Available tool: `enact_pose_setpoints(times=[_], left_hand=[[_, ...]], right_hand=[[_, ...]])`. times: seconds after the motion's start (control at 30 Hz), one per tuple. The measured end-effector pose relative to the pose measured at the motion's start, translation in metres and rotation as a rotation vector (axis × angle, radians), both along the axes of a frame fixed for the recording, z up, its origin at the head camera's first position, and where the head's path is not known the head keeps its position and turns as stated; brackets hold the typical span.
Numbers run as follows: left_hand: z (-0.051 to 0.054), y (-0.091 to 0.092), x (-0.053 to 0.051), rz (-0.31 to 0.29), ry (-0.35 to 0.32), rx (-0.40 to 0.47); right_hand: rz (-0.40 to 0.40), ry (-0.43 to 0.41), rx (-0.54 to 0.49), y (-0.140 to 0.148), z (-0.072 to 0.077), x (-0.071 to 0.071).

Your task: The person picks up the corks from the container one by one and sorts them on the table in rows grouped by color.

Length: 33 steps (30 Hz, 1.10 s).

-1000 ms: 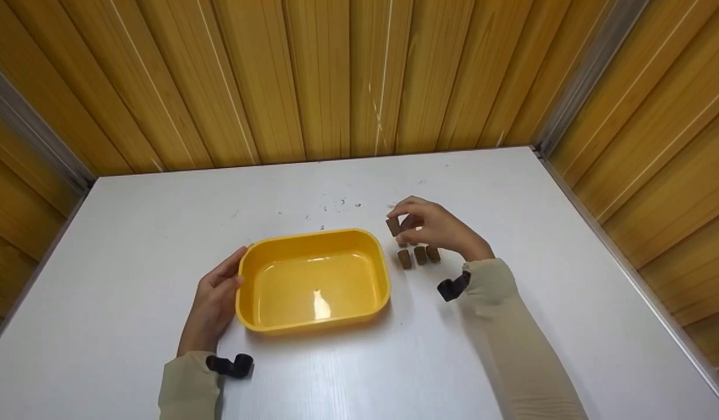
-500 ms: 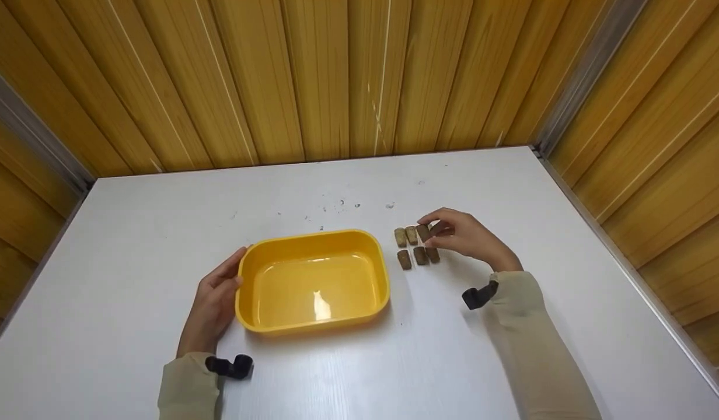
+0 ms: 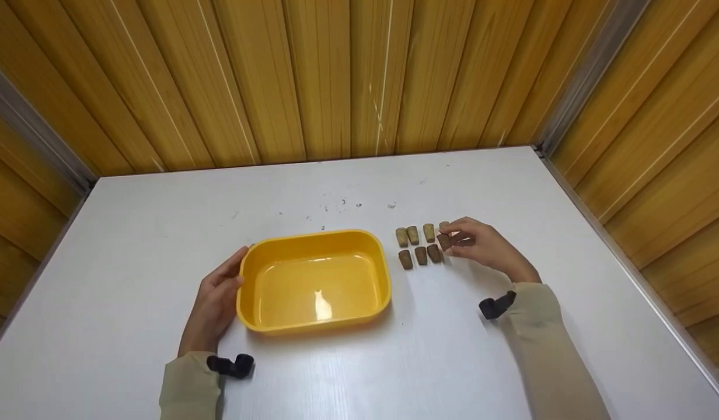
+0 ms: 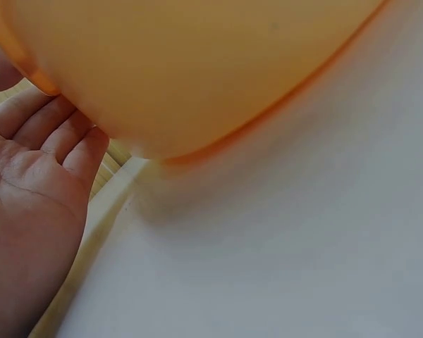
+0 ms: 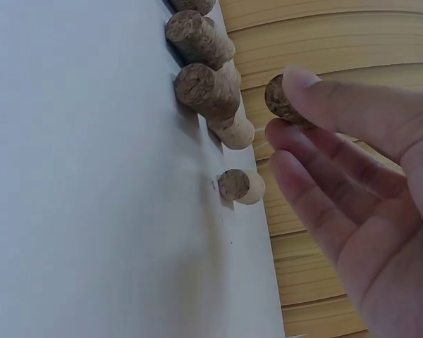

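My right hand (image 3: 482,248) pinches a dark brown cork (image 3: 445,242) between thumb and fingertips; in the right wrist view that cork (image 5: 280,100) shows clear of the table. Beside it stand two rows of tapered corks: several lighter ones such as this cork (image 3: 429,233) at the back, and darker ones such as this cork (image 3: 421,255) in front. The rightmost light cork (image 3: 444,226) is partly hidden by my fingers. My left hand (image 3: 216,297) grips the left end of a yellow plastic tray (image 3: 313,324), thumb at the rim and fingers along the outer wall. Nothing lies in the tray.
Everything is on a white table (image 3: 313,385). Yellow wood-patterned panels (image 3: 324,76) rise behind and at both sides. Small dark marks (image 3: 343,202) dot the tabletop behind the tray. A black wrist camera (image 3: 496,304) sits on each sleeve.
My right hand has moved right along the cork rows, away from the tray, with the dark cork still pinched. More light corks behind it have come into view. The left hand and tray stay put.
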State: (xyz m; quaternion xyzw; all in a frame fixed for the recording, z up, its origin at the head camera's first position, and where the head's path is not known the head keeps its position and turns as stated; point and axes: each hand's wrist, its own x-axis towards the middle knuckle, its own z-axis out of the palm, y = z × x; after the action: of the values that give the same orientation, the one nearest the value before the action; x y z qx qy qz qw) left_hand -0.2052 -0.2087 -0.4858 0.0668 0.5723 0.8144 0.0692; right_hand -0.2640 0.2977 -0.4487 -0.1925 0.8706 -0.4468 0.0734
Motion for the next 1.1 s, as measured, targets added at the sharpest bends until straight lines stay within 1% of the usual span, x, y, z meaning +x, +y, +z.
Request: enact_pose_setpoints(times=[0.23, 0.37, 0.5, 0.67, 0.83, 0.93, 1.1], left_hand=[[-0.002, 0.001, 0.0, -0.004, 0.026, 0.018], [-0.003, 0.001, 0.0, -0.014, 0.04, 0.02], [-0.003, 0.001, -0.001, -0.016, 0.034, 0.011], [-0.002, 0.002, -0.001, -0.03, 0.027, 0.009], [-0.001, 0.002, -0.001, -0.022, 0.016, 0.004], [-0.001, 0.001, 0.0, -0.019, 0.019, -0.007], [0.0, 0.0, 0.0, 0.0, 0.005, -0.025]], right_hand=[[-0.021, -0.027, -0.014, 0.01, -0.01, 0.004], [-0.054, -0.052, 0.021, 0.014, -0.014, 0.006], [-0.091, -0.089, 0.072, 0.016, -0.016, 0.008], [-0.133, -0.095, 0.115, 0.018, -0.017, 0.012], [-0.186, -0.117, 0.124, 0.017, -0.016, 0.013], [-0.193, -0.119, 0.129, 0.016, -0.017, 0.013], [-0.191, -0.107, 0.136, 0.014, -0.019, 0.011]])
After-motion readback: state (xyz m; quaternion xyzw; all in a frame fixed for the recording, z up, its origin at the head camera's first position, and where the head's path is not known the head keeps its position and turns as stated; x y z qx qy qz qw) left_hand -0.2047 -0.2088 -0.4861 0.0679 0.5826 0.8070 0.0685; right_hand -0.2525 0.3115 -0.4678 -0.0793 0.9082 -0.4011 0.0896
